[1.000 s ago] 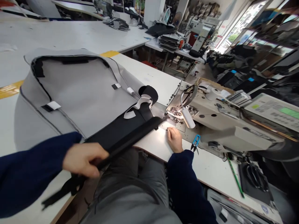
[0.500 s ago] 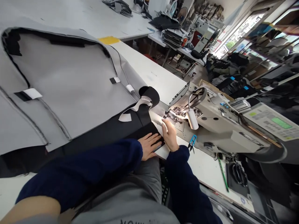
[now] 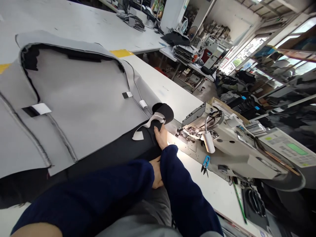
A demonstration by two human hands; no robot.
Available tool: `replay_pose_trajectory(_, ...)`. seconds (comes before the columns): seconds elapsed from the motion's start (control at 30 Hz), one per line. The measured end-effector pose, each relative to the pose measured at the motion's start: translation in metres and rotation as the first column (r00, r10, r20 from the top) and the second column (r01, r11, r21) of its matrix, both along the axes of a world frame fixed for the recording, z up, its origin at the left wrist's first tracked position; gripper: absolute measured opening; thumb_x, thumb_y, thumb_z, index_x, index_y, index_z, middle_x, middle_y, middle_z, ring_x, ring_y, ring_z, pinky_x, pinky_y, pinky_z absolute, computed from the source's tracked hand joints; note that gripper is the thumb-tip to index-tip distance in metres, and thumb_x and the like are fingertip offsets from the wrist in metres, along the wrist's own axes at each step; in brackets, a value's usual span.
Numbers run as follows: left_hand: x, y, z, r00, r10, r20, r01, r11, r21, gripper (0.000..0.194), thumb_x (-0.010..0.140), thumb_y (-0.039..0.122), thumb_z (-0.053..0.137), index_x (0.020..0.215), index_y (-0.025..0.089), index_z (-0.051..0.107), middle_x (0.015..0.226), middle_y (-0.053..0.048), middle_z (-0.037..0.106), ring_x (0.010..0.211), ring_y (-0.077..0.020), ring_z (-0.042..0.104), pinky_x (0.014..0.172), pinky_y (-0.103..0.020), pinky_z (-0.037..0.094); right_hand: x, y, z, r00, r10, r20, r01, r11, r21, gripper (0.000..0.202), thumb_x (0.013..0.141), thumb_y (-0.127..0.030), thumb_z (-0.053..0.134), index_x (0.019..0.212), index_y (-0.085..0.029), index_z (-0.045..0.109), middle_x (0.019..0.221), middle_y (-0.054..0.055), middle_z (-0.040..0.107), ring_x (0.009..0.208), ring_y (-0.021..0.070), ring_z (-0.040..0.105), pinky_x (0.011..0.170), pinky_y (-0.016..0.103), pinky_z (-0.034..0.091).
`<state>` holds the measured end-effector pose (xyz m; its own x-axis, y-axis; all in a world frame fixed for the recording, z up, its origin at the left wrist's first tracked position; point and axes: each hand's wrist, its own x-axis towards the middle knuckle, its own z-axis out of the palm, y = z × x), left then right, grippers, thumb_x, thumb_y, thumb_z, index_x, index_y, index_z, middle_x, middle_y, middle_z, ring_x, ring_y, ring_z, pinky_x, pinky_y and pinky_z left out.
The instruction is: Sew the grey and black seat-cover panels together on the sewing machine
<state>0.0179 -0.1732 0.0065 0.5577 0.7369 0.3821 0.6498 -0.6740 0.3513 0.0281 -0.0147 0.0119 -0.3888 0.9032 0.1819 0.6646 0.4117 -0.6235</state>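
A large sewn piece with a light grey backing [image 3: 93,92] and a black fabric border [image 3: 111,158] covers the table in front of me. Near the black border's right end, my right hand [image 3: 162,137] grips the fabric just below a curled black strip [image 3: 166,112] with a white band [image 3: 138,135]. My left hand [image 3: 156,172] lies lower at the border's near edge, its fingers mostly hidden by the right sleeve and the cloth. Just right of both hands stands a sewing machine [image 3: 237,141], its lamp [image 3: 208,142] lit over the needle area.
Blue thread snips [image 3: 205,164] lie on the machine bed. A green pencil-like stick [image 3: 239,202] and a black-handled tool [image 3: 255,200] are at lower right. Behind are a white table [image 3: 81,23], stacked dark pieces [image 3: 184,52] and shelves of fabric.
My right hand has moved left from beside the needle area onto the black fabric. My left hand, earlier flat on the border, is now partly covered by the right sleeve. The view has shifted.
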Motion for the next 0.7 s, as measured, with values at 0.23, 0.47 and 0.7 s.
replay_pose_trajectory(0.23, -0.008, -0.001, 0.021, 0.981, 0.037, 0.191, 0.009, 0.971, -0.238, 0.03, 0.075, 0.033, 0.057, 0.1, 0.021, 0.069, 0.101, -0.007, 0.07, 0.102, -0.0258, 0.061, 0.095, -0.04, 0.047, 0.006, -0.01, 0.001, 0.999, 0.013, -0.033, -0.013, 1.0, 0.009, 0.031, 0.09, -0.037, 0.042, 0.109, -0.015, 0.053, 0.07, 0.006, 0.064, 0.063, 0.0237, 0.061, 0.06, 0.032, 0.045)
replay_pose_trajectory(0.47, -0.085, 0.045, 0.075, 0.672, 0.517, 0.53, -0.435, 0.855, -0.283, 0.028, 0.084, 0.027, 0.047, 0.106, 0.02, 0.062, 0.114, -0.007, 0.063, 0.109, -0.0218, 0.058, 0.099, -0.036, 0.045, 0.017, -0.026, -0.001, 0.999, 0.032, 0.024, -0.031, 0.999, -0.023, 0.055, 0.092, -0.035, 0.036, 0.138, -0.005, 0.035, 0.081, 0.013, 0.068, 0.071, 0.0265, 0.065, 0.063, 0.034, 0.047)
replay_pose_trajectory(0.7, -0.118, 0.119, 0.067, 0.71, 0.642, 0.29, -0.537, 0.76, -0.367, 0.08, 0.067, 0.037, 0.067, 0.138, 0.017, 0.036, 0.124, -0.014, 0.047, 0.118, -0.0296, 0.05, 0.103, -0.044, 0.04, 0.028, -0.056, -0.007, 0.998, 0.031, -0.062, -0.029, 0.999, 0.022, 0.057, 0.091, -0.031, 0.032, 0.144, -0.009, 0.028, 0.096, 0.014, 0.069, 0.081, 0.0265, 0.066, 0.071, 0.036, 0.049)
